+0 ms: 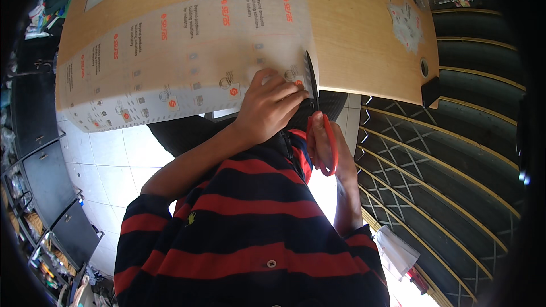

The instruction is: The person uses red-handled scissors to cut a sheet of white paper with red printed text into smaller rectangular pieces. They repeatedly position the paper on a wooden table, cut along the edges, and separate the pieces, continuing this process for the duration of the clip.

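A translucent plastic sheet (170, 51) with red and grey printing lies over the wooden table and hangs past its near edge. My left hand (268, 105) grips the sheet's near edge by its right corner, fingers bent over the top; the thumb's underside is hidden. In my right hand (323, 139) are scissors (330, 156) with red handles and dark blades. Those blades point away from me along the sheet's right edge, close to the left fingertips. Whether the blades are fully closed is hard to see.
The wooden tabletop (364, 40) has a round hole and a torn patch of printed film (405, 25) at its right. A folding metal shutter (432, 131) runs along the right side. Dark cabinets (48, 176) and cluttered shelves stand at the left.
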`<state>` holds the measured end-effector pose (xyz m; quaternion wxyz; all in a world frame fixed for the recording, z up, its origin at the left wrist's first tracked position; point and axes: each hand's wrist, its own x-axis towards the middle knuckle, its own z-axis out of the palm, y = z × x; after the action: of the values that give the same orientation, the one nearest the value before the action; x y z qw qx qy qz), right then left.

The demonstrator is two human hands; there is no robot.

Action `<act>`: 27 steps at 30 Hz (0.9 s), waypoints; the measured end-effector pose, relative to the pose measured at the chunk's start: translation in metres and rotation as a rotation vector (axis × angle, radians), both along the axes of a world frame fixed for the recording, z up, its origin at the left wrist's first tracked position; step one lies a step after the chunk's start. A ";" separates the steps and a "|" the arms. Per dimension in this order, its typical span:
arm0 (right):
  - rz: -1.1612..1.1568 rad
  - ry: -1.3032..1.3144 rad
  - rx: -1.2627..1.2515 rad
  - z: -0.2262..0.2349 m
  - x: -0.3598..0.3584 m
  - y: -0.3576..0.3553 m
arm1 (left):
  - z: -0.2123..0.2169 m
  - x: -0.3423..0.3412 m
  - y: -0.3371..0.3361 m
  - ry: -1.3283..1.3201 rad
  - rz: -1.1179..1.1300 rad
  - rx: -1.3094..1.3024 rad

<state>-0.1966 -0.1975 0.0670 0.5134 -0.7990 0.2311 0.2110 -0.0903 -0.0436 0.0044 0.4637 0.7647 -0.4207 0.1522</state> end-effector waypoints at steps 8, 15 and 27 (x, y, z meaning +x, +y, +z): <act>-0.004 0.030 0.019 0.004 0.009 0.001 | 0.003 -0.001 0.001 0.001 -0.003 -0.004; 0.001 -0.049 -0.028 0.002 0.012 0.000 | 0.003 0.000 0.000 0.028 -0.003 -0.033; 0.000 0.005 0.014 0.005 0.022 -0.004 | 0.004 0.000 0.001 0.051 -0.036 -0.044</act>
<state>-0.1744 -0.2019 0.0717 0.5183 -0.7949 0.2311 0.2146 -0.0907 -0.0428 0.0083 0.4935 0.7502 -0.4192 0.1336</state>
